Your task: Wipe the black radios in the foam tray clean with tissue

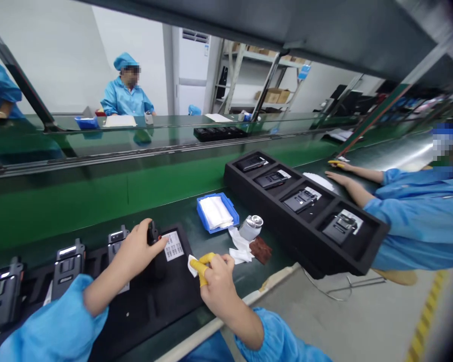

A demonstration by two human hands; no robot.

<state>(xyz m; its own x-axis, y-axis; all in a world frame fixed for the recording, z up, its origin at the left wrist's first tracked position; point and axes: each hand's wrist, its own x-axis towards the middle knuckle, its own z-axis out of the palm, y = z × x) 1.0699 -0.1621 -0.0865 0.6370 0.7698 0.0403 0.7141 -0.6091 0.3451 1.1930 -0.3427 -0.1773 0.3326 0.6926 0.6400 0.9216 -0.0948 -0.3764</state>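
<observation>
My left hand (138,246) is closed around a black handheld device (153,232), mostly hidden by the fingers, held up over a black foam tray (162,296). Beside it in the tray lies a white printed label sheet (172,245). My right hand (217,281) wears yellow finger cots and pinches a small white wipe (192,265) near the tray's right edge. To the left, similar devices with stubby antennas stand in the tray: one device (68,265) and another (2,291) show plainly, while a third (117,239) is partly behind my left arm.
Right of the tray are a blue bin (228,202) of white wipes, a metal-topped dispenser bottle (251,228), crumpled wipes (241,254) and a brown cloth (260,250). A deep black foam tray (287,221) holds several devices. A co-worker's arms (355,183) rest beyond it; another person (127,95) sits opposite.
</observation>
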